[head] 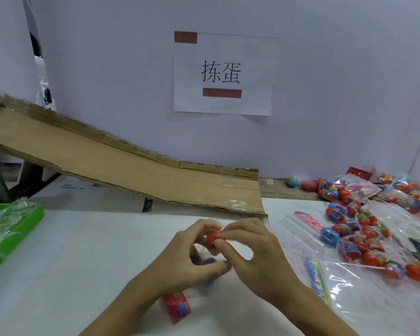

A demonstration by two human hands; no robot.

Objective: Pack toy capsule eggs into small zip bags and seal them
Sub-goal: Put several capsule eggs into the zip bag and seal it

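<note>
— What is held?
— A red capsule egg (211, 238), in a clear bag that is barely made out, is pinched by the left hand (192, 260) and right hand (255, 253) above the white table (83, 251).
— Its axis?
— Not readable; loose eggs (364, 229) are heaped at three o'clock.

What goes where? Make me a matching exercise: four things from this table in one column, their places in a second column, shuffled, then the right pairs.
Things:
1. green tray
2. cardboard ramp
3. paper sign
4. egg pile

Places:
A. on the wall, above the table
B. far left edge of the table
C. right side of the table, among clear bags
D. sloping from upper left down to the table's middle

Pairs: 1-B, 2-D, 3-A, 4-C
</note>
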